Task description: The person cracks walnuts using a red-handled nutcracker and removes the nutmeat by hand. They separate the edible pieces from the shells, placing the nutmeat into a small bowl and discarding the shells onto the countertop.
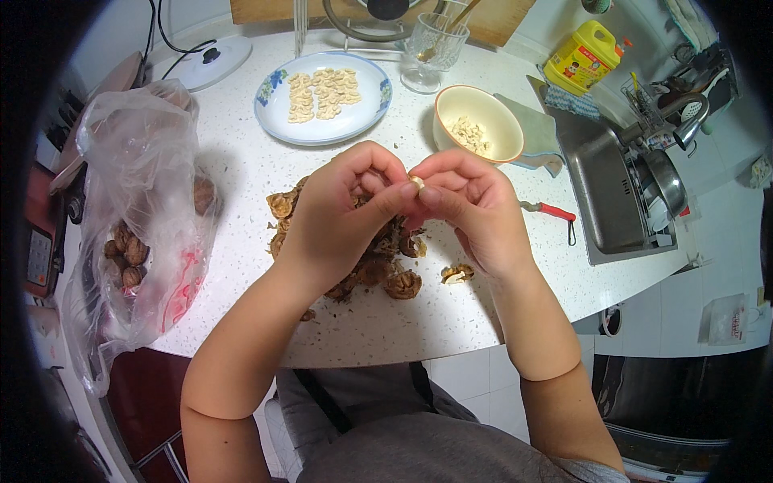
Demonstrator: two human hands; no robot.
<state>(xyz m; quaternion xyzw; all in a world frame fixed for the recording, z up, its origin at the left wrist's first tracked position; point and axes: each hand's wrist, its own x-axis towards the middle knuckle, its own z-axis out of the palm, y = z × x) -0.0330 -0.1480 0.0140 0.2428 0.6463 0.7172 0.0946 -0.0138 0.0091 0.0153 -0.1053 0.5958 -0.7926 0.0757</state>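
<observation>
Between the fingertips of my left hand (pixel 350 211) and my right hand (pixel 477 211) is a small pale piece of walnut kernel (pixel 416 181), pinched by both. Beneath them lies a heap of cracked walnut shells (pixel 374 270), partly hidden by my left hand. A shell piece with kernel in it (pixel 457 274) rests apart, to the right of the heap. Pale kernel pieces (pixel 326 90) are laid in rows on a white plate with a blue rim (pixel 272 124). A cream bowl (pixel 509 124) holds more kernel bits (pixel 470 136).
At left a clear plastic bag (pixel 139 145) holds whole walnuts (pixel 130 247). A red-handled tool (pixel 555 211) lies right of my right hand, near the steel sink (pixel 598 187). Behind stand a glass goblet (pixel 423 78) and a yellow jug (pixel 583 57); a grey-green cloth (pixel 537 133) is beside the bowl.
</observation>
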